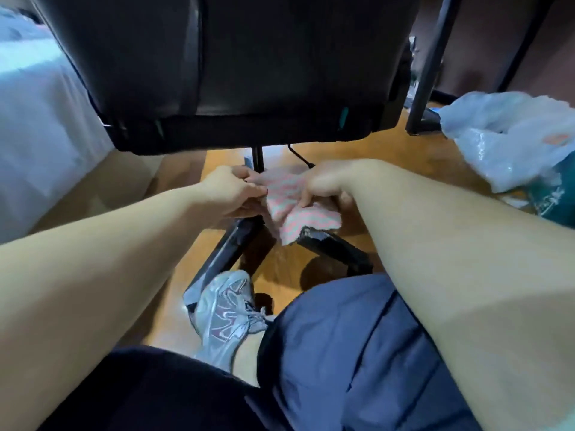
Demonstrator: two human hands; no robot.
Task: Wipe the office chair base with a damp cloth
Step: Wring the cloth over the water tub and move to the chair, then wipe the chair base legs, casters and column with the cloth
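Down near the middle of the frame, both hands meet at the hub of the chair base [231,251], just under the dark seat [233,88] that fills the upper part of the picture. The left hand [233,194] comes in from the left; its fingers are curled and pinch the left edge of the cloth [289,209]. The right hand [323,185] reaches in from the right, with its fingers bent down and its thumb closed on the cloth's upper right part. The cloth is pink with a pale zigzag pattern. It lies bunched between the two hands over the hub, and its lower corner hangs onto the base leg [336,248] that runs toward the lower right. Another black leg slants toward the lower left, ending beside a grey shoe [224,312]. The thin black column [257,158] rises from behind the cloth into the seat's underside.

Whether the cloth is damp cannot be told. A wooden floor [357,150] shows around the base. At the left edge hangs white bedding [40,126]. At the upper right lies a crumpled plastic bag [510,129], next to a dark desk leg [431,73]. Blue shorts [357,353] fill the bottom of the frame.
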